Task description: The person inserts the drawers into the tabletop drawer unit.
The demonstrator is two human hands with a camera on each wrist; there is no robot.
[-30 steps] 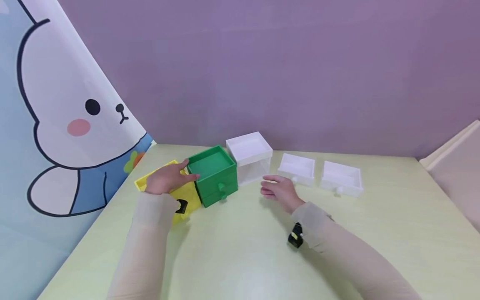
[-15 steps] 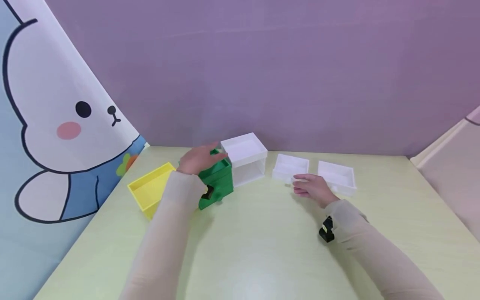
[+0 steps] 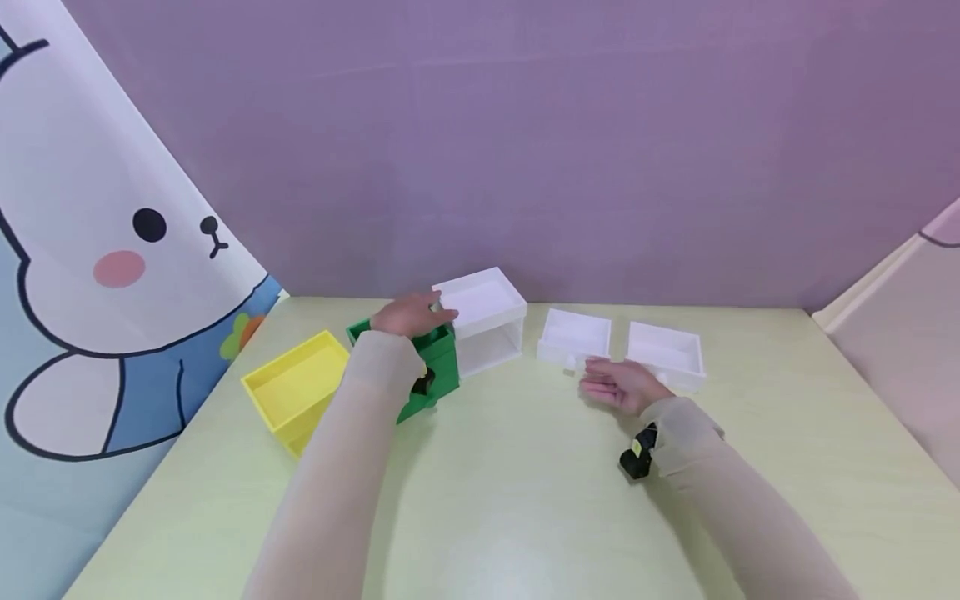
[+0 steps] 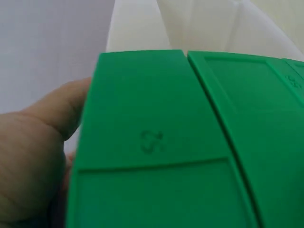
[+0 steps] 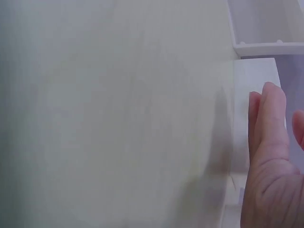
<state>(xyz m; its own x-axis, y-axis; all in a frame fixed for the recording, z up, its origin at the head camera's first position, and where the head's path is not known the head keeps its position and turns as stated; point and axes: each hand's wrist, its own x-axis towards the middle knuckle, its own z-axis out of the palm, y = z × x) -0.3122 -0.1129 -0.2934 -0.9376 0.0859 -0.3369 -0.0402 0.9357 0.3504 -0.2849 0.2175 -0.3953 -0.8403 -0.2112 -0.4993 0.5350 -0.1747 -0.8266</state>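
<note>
My left hand (image 3: pixel 408 315) reaches over the green drawer box (image 3: pixel 445 367), its extended fingertips right at the left edge of the white cabinet (image 3: pixel 480 302). In the left wrist view, the green box (image 4: pixel 147 109) fills most of the picture, with part of the hand (image 4: pixel 38 142) beside it. My right hand (image 3: pixel 622 385) lies palm sideways with straight fingers, close to the knob of the nearer white drawer (image 3: pixel 576 333). Seen from the right wrist, its fingers (image 5: pixel 270 118) overlap the front of a white drawer (image 5: pixel 256 73). A second white drawer (image 3: pixel 666 350) sits behind that hand.
A yellow box (image 3: pixel 296 379) stands left of the green one, partly covered by my left sleeve. The white cabinet's front is open, with no drawer inside. A purple backdrop (image 3: pixel 480 150) runs along the back of the table (image 3: pixel 480 483).
My left hand has moved right, from between the yellow and green boxes to the white cabinet's edge. My right hand has moved right to the white drawers and turned its palm up somewhat.
</note>
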